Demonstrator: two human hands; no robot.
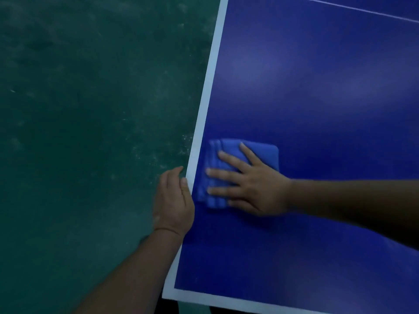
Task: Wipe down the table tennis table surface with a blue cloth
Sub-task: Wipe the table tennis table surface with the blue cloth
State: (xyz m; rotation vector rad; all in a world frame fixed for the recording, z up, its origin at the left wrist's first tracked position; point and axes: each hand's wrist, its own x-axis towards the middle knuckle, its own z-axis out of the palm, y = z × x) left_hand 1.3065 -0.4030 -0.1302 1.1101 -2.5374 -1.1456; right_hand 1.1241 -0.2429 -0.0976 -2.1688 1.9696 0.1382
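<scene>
The blue table tennis table (pixel 317 98) fills the right side of the head view, with a white border line along its left and near edges. A folded blue cloth (pixel 265 155) lies flat on the surface close to the left border. My right hand (pixel 251 184) presses on the cloth with fingers spread and straight, pointing left. My left hand (pixel 173 200) rests against the table's left edge beside the cloth, thumb on the white border, fingers hanging over the side and holding nothing.
A worn green floor (pixel 90 132) covers the left half of the view. The table's near corner (pixel 167 293) lies at the bottom centre. A thin white centre line (pixel 362 10) crosses the table at the top right.
</scene>
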